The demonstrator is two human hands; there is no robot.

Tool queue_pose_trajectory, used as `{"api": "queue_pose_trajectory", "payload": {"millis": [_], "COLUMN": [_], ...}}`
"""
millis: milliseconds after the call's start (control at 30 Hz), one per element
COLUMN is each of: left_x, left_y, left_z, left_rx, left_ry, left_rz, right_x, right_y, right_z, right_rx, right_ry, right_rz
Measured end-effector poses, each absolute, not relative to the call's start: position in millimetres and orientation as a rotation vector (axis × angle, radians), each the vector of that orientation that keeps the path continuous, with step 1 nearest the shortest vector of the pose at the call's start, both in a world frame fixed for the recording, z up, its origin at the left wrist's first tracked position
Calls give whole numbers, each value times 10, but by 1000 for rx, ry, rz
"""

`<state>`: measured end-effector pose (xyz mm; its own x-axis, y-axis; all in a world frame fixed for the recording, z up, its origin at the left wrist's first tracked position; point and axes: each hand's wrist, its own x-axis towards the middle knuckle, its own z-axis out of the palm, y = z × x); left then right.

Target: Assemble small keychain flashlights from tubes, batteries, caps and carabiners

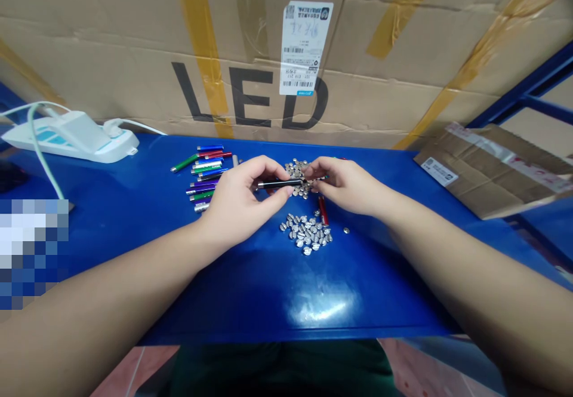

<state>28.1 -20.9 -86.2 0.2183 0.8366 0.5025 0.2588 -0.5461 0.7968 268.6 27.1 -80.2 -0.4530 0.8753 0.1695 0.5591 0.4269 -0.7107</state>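
My left hand (pixel 248 197) is closed around a slim black metal tube (pixel 280 184), held level between thumb and fingers above the table. At the tube's right end, my right hand (pixel 335 183) has thumb and fingertips drawn together; anything small between them cannot be made out. Behind and below the fingertips lies a pile of small round silver button cells (pixel 293 169), partly hidden by both hands. Nearer to me is a heap of small silver slotted caps (pixel 308 234). A red tube (pixel 323 211) lies beside that heap, under my right hand.
Several coloured metal tubes (pixel 203 173) lie stacked left of my left hand. One loose cap (pixel 346 230) sits on the blue table (pixel 250 289). A white power strip (pixel 67 137) with cables is at back left, a cardboard box (pixel 501 170) at right. A large carton (pixel 147 45) walls the back.
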Motion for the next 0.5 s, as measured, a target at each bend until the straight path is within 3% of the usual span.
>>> {"api": "queue_pose_trajectory", "payload": {"millis": [167,333,500], "left_x": [271,278,304], "left_y": [-205,-202,-203], "left_z": [-860,-865,-876], "left_rx": [1938,1919,1906], "left_ry": [1018,1027,1009], "left_rz": [1311,1332,1349], "right_x": [2882,3083,3069], "right_y": [178,2,-79], "right_z": [-606,-442,-506], "right_rx": [-1247,-1412,-1511], "right_ry": [-2258,-2464,-2637], "right_rz": [713,1264,1099]}}
